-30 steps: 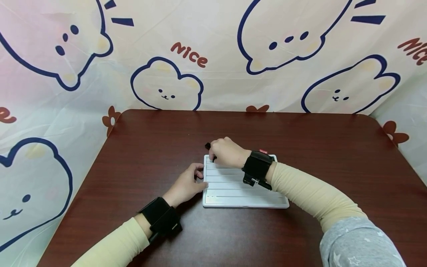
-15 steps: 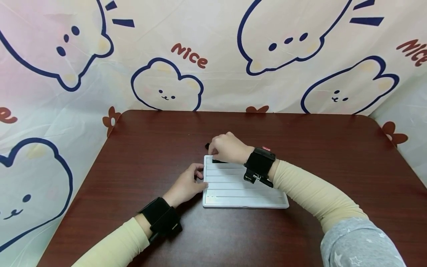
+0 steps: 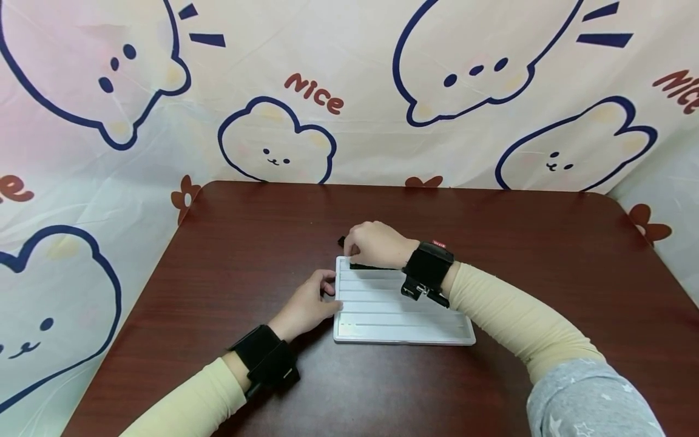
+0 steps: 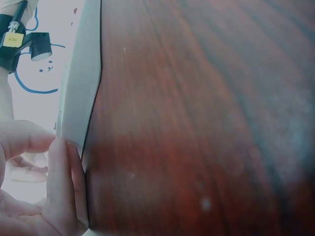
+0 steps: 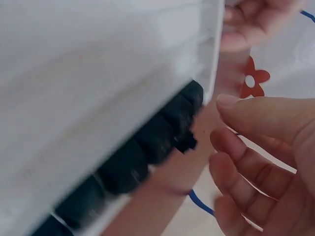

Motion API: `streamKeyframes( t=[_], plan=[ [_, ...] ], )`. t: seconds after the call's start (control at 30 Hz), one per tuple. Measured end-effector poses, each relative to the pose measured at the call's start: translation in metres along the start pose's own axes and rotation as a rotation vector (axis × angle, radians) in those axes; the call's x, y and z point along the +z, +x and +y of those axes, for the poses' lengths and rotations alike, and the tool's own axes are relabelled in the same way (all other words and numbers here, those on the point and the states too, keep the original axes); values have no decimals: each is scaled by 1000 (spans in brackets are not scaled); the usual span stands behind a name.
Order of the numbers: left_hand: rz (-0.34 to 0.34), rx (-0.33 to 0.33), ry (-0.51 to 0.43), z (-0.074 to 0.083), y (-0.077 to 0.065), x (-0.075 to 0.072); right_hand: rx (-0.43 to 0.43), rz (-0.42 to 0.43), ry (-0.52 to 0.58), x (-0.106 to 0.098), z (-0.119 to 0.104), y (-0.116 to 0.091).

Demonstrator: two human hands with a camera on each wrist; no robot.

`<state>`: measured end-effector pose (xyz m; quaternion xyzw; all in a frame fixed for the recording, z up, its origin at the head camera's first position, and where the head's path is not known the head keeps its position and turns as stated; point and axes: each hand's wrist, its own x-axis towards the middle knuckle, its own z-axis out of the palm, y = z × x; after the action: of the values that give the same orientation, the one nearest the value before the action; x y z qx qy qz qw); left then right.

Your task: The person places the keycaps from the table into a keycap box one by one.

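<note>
A white ribbed tray (image 3: 404, 309) lies on the brown table. My left hand (image 3: 306, 306) grips its left edge, thumb over the rim; in the left wrist view its fingers (image 4: 61, 182) press against the tray's side. My right hand (image 3: 377, 243) is over the far left corner. In the right wrist view its thumb and loosely bent fingers stand apart with nothing between them, beside a row of black rounded pieces (image 5: 123, 167) along the tray's far edge. That row shows as a dark strip (image 3: 371, 266) in the head view, partly hidden by the hand.
A small black piece (image 3: 341, 241) shows just past my right fingertips. The brown table (image 3: 262, 230) spreads around the tray, and a printed cloth (image 3: 371, 139) with cartoon figures hangs behind its far edge.
My right hand has lifted slightly away from the tray, and the dark strip along the far edge has come into view under it. My left hand keeps its hold on the tray.
</note>
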<state>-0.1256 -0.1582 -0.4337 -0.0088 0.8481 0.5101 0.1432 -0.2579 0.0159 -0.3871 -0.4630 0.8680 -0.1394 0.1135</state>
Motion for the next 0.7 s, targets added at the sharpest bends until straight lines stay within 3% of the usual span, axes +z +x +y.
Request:
streamKeyframes(
  t=[0.37,0.7],
  plan=[
    [3,-19,21,0,0,0,87,-92,83,-27,9,32],
    [3,-6,27,2,0,1,203,-188,38,-12,7,58]
  ],
)
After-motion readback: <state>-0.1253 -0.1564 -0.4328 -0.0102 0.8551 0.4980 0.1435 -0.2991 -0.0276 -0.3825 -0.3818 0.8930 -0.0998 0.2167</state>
